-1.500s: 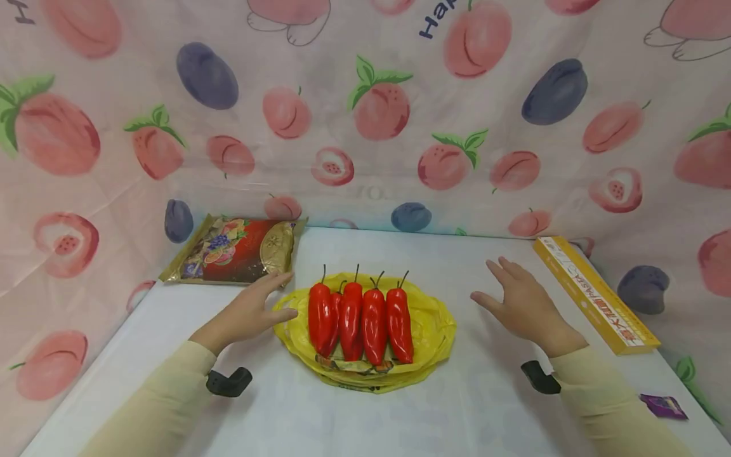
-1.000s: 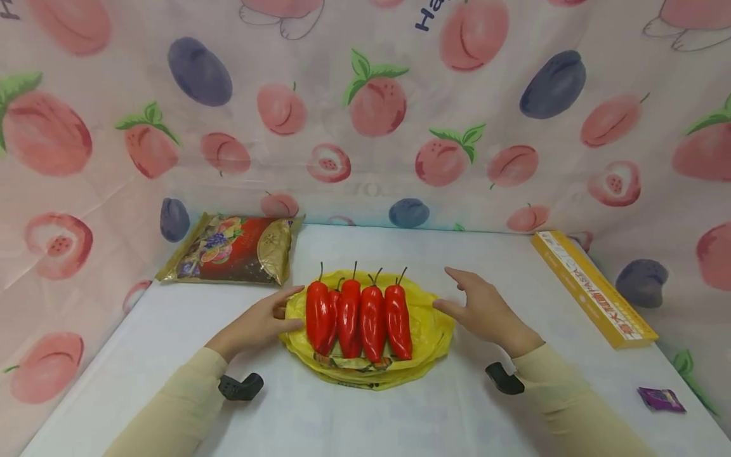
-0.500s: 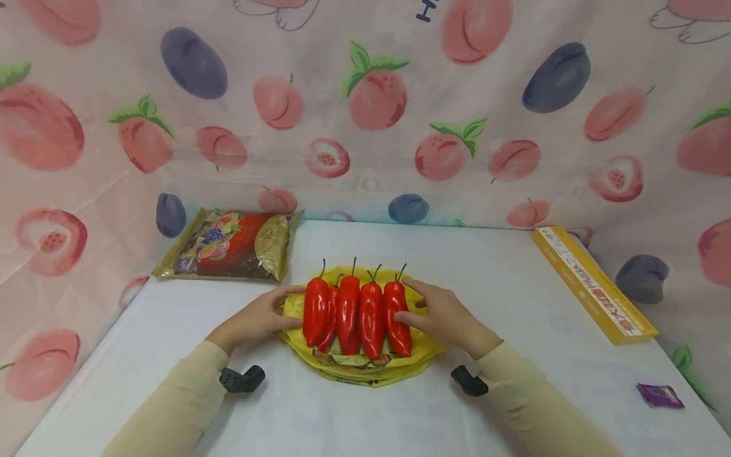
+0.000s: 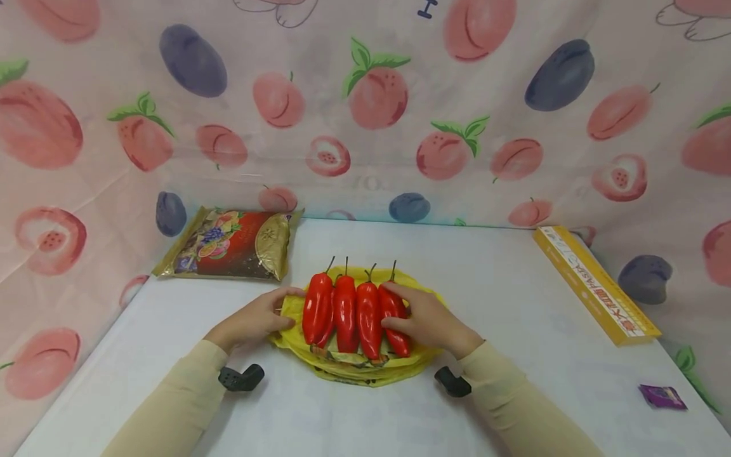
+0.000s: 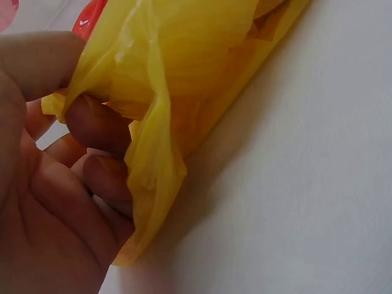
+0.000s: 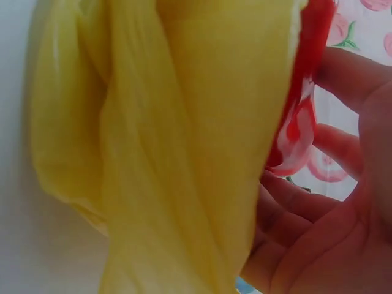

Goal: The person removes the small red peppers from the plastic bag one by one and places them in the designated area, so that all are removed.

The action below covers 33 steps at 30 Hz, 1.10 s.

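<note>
While my left hand [image 4: 257, 317] grips the left edge of the yellow plastic bag [image 4: 356, 373], my right hand [image 4: 431, 317] is bent around the rightmost red chili pepper [image 4: 392, 306] at the bag's right side. Left wrist view: fingers curled at a fold of the thin plastic. Right wrist view: thumb and a finger touch the pepper, other fingers lie near the plastic; tightness of this hold I cannot tell.

Contents: red chili peppers [image 4: 345, 314] lie side by side within the bag's rolled-down rim, stems pointing away from me; four show clearly, a fifth is partly hidden at the left. The bag sits on the tabletop [image 4: 491, 273] between my hands.

Surroundings, relative to the bag: fruit-printed gold-and-red package [image 4: 231, 244] behind and to its left; yellow pasta box [image 4: 596, 285] well apart to its right; small purple packet [image 4: 662, 397] farther right and nearer me.

Step in hand, my judgement: taking hold at both sides of the loaded bag. Next move would call for an even two-handed hold, with the right grip settled first, since loose plastic may sag and let peppers roll.
</note>
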Tool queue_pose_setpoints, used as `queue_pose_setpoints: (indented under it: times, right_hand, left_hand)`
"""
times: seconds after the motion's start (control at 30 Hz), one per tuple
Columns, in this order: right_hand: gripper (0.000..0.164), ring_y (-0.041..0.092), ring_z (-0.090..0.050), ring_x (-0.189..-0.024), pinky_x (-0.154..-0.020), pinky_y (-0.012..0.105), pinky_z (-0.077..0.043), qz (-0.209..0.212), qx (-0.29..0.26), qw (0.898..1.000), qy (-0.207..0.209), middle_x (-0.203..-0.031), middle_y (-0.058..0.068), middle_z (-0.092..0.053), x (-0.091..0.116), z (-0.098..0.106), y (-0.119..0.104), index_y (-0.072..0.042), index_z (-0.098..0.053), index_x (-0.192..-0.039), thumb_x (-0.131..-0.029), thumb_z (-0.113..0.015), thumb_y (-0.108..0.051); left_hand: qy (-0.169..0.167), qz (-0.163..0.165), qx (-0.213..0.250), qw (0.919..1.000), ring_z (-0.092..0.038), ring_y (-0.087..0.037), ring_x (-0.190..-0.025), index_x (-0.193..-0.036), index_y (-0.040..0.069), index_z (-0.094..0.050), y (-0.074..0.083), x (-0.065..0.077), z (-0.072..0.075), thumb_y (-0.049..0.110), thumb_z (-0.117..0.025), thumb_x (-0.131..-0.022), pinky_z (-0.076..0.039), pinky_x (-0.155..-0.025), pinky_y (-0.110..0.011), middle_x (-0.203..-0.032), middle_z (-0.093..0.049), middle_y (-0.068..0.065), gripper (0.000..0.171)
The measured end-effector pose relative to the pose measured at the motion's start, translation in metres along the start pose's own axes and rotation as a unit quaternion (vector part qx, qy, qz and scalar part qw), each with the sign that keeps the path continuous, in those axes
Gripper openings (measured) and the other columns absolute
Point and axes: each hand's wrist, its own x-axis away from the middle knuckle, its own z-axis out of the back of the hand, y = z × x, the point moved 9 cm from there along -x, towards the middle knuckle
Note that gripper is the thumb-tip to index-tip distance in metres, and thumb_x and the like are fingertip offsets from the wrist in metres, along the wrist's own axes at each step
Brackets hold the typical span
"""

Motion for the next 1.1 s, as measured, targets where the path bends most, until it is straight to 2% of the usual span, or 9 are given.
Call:
queue_pose_setpoints:
  times: [0.3,0.4,0.53,0.63,0.77,0.97,1.1]
  right_hand:
    - [0.067,0.030,-0.052,-0.114,-0.081,0.044,-0.058,-0.018,-0.049,0.998,0.028,-0.125,0.013,-0.053,-0.001,0.003,-0.002,-0.015,-0.046,-0.150,-0.090,-0.075,-0.017]
    - [0.066,0.031,-0.051,-0.116,-0.083,0.044,-0.058,-0.007,-0.064,0.997,0.050,-0.130,0.015,-0.052,0.000,0.015,-0.003,-0.015,-0.045,-0.151,-0.091,-0.074,-0.016]
    - [0.065,0.033,-0.057,-0.110,-0.078,0.041,-0.059,-0.006,-0.063,0.996,0.070,-0.133,0.018,-0.054,0.003,0.037,0.001,-0.013,-0.045,-0.151,-0.093,-0.072,-0.015]
    - [0.063,0.032,-0.061,-0.103,-0.073,0.038,-0.060,-0.038,-0.053,0.995,0.077,-0.132,0.019,-0.057,0.005,0.053,0.013,-0.014,-0.046,-0.151,-0.094,-0.072,-0.019]
    - [0.062,0.035,-0.060,-0.105,-0.075,0.040,-0.060,-0.086,-0.038,0.991,0.093,-0.131,0.021,-0.058,0.010,0.076,0.036,-0.012,-0.046,-0.151,-0.095,-0.070,-0.023]
    - [0.064,0.041,-0.054,-0.111,-0.077,0.044,-0.059,-0.139,-0.007,0.986,0.097,-0.132,0.026,-0.054,0.021,0.103,0.081,-0.009,-0.041,-0.153,-0.097,-0.067,-0.024]
    - [0.064,0.044,-0.051,-0.112,-0.074,0.042,-0.059,-0.167,0.011,0.982,0.091,-0.132,0.028,-0.051,0.030,0.117,0.112,-0.007,-0.037,-0.155,-0.098,-0.063,-0.024]
  left_hand:
    - [0.021,0.015,-0.009,0.9996,-0.060,-0.025,-0.103,-0.144,0.008,-0.046,-0.007,0.010,0.012,0.004,-0.064,-0.090,-0.054,-0.090,-0.038,-0.134,-0.053,-0.019,0.056]
    - [0.029,0.021,-0.007,0.9993,-0.059,-0.026,-0.104,-0.143,0.008,-0.047,-0.010,0.013,0.015,0.004,-0.065,-0.090,-0.054,-0.090,-0.038,-0.134,-0.052,-0.018,0.056]
    - [0.035,0.021,0.003,0.9992,-0.059,-0.025,-0.104,-0.143,0.007,-0.046,-0.012,0.017,0.017,0.007,-0.066,-0.091,-0.053,-0.090,-0.038,-0.133,-0.053,-0.018,0.056]
    - [0.037,0.022,0.012,0.9990,-0.060,-0.024,-0.102,-0.144,0.007,-0.046,-0.014,0.018,0.017,0.011,-0.067,-0.093,-0.054,-0.089,-0.036,-0.131,-0.055,-0.017,0.056]
    - [0.049,0.019,0.017,0.9985,-0.061,-0.023,-0.096,-0.143,0.006,-0.048,-0.015,0.018,0.017,0.015,-0.068,-0.094,-0.055,-0.084,-0.033,-0.127,-0.056,-0.016,0.053]
    - [0.081,0.002,-0.007,0.9967,-0.059,-0.022,-0.092,-0.137,0.005,-0.054,-0.016,0.014,0.021,0.019,-0.068,-0.096,-0.054,-0.079,-0.031,-0.126,-0.056,-0.016,0.046]
    - [0.088,0.001,-0.011,0.9960,-0.060,-0.022,-0.089,-0.135,0.004,-0.055,-0.019,0.012,0.021,0.018,-0.067,-0.096,-0.054,-0.078,-0.031,-0.126,-0.057,-0.017,0.043]
